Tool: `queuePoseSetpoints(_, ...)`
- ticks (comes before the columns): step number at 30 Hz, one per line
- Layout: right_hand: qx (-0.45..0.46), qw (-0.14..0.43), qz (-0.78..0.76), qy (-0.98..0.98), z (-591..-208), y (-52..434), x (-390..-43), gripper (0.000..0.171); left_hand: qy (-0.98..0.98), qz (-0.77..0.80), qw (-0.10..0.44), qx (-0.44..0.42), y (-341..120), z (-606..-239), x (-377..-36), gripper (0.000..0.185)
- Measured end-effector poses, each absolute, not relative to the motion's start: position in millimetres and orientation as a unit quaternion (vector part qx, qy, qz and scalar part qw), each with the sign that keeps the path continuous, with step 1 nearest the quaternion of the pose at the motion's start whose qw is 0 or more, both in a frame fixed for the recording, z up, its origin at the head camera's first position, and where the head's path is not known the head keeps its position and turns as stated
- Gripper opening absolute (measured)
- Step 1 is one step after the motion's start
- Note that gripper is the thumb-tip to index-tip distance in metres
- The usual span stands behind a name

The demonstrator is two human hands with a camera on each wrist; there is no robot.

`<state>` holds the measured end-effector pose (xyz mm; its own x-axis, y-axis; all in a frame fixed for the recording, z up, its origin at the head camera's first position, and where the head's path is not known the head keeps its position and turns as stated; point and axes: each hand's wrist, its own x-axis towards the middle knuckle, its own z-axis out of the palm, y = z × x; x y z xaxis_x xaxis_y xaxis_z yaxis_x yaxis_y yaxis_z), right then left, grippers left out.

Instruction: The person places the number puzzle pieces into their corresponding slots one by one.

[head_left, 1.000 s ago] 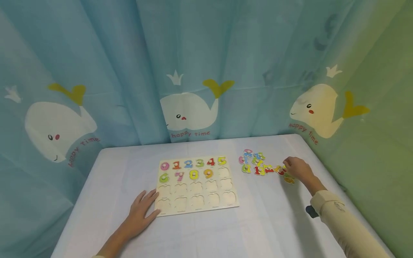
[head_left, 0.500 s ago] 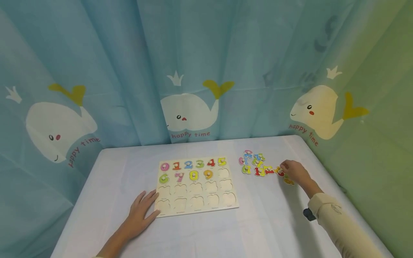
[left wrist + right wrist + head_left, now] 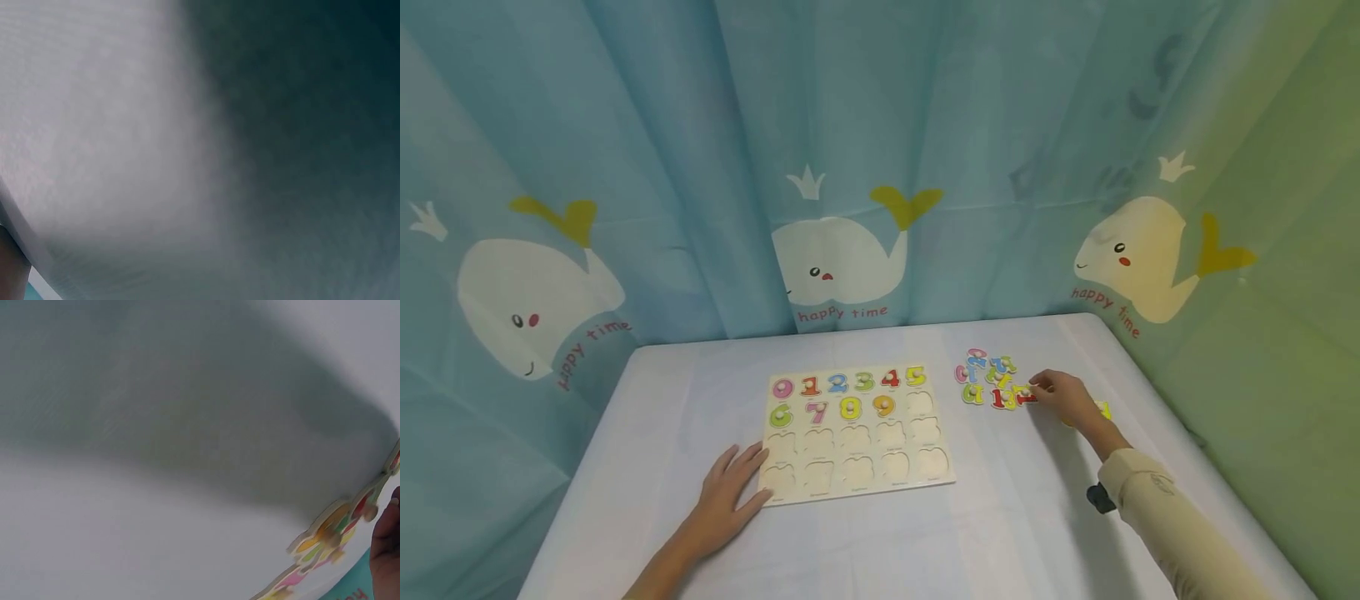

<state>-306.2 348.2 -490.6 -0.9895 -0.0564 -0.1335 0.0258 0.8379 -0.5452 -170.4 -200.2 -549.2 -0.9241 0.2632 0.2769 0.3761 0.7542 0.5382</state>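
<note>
A wooden number puzzle board (image 3: 858,435) lies on the table. Its top row holds number pieces 0 to 5, and the row below holds 6 to 9; bare recesses fill the rest. My left hand (image 3: 724,504) rests spread at its left edge, fingertips touching the board. To the right of the board, loose number pieces (image 3: 1003,400) with knobs lie in a cluster. My right hand (image 3: 1066,400) is low over the cluster's right end, its fingertips by a red number piece (image 3: 1025,397). Whether it pinches that piece is hidden. In the right wrist view, several pieces (image 3: 325,534) lie near the thumb.
A white cloth covers the table (image 3: 1000,517). Behind it hangs a blue curtain (image 3: 985,167) with printed whales, turning green at the right. One yellow piece (image 3: 1103,408) shows beyond my right wrist. The left wrist view holds mostly blurred cloth and shadow.
My right hand has moved left along the loose pieces, from the far right ones to the red piece. A yellow piece now shows right of the wrist. The left hand and board have stayed put.
</note>
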Motion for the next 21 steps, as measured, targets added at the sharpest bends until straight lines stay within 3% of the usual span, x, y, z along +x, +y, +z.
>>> queuePoseSetpoints(8, -0.045, 0.073, -0.278, 0.957, -490.3, 325.9, -318.0, 0.024, -0.931, -0.305, 0.108, -0.171, -200.4, -544.7, -168.6, 0.055)
queuePoseSetpoints(16, -0.113, 0.016, -0.314, 0.942, -498.7, 287.0, -339.1, 0.022, -0.93, -0.304, 0.112, -0.175, -202.8, -546.2, -167.2, 0.055)
queuePoseSetpoints(21, -0.144, 0.034, -0.333, 0.931, -504.2, 264.9, -348.9, 0.024, -0.929, -0.308, 0.108, -0.174, -198.7, -547.1, -167.3, 0.055)
